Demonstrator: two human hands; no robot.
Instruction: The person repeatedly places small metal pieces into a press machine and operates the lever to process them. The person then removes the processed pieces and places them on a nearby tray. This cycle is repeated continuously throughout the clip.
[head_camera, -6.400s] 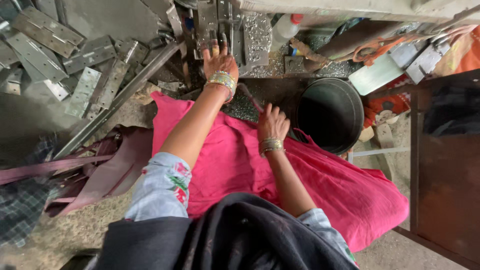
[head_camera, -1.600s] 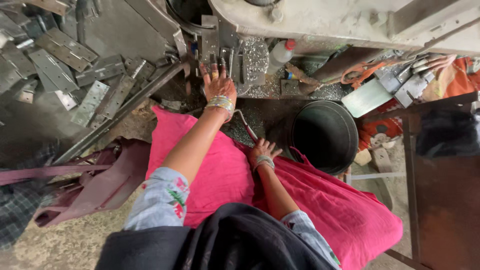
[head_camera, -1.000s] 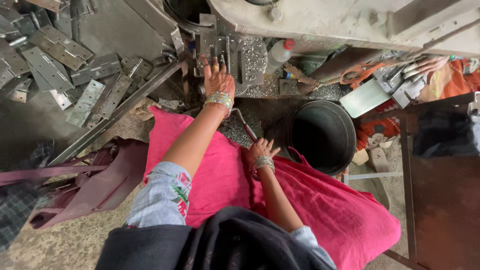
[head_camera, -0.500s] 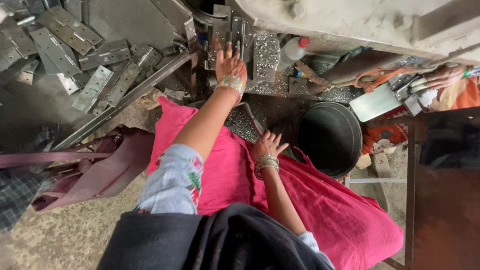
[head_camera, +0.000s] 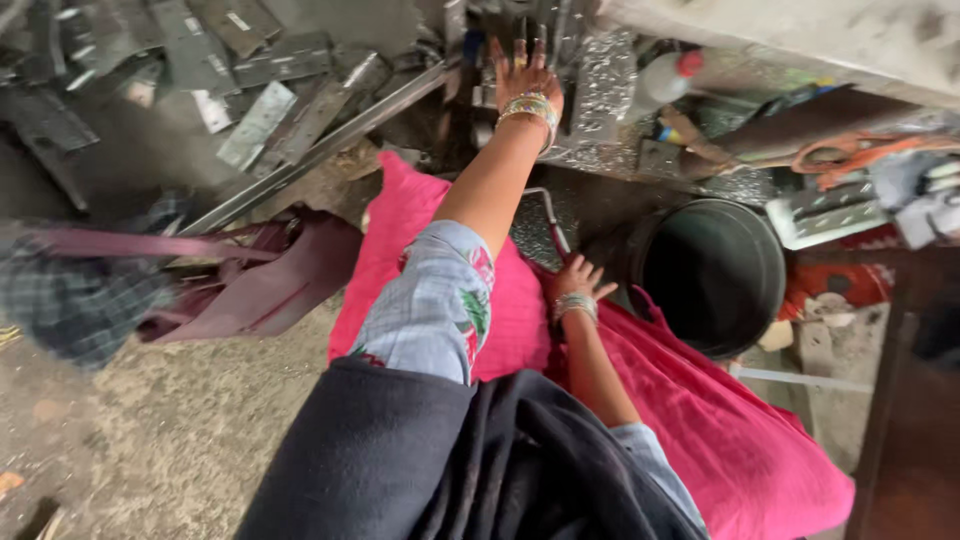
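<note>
Blurring left hand fingertips among metal parts

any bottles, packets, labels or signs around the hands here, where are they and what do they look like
Plastic bottle: lies tilted to the right of the left hand, among metal parts; white body, red cap.
Sticker: on a grey metal plate at the top left; small pale rectangle, too blurred to tell more.
No signs or screens in view.
</note>
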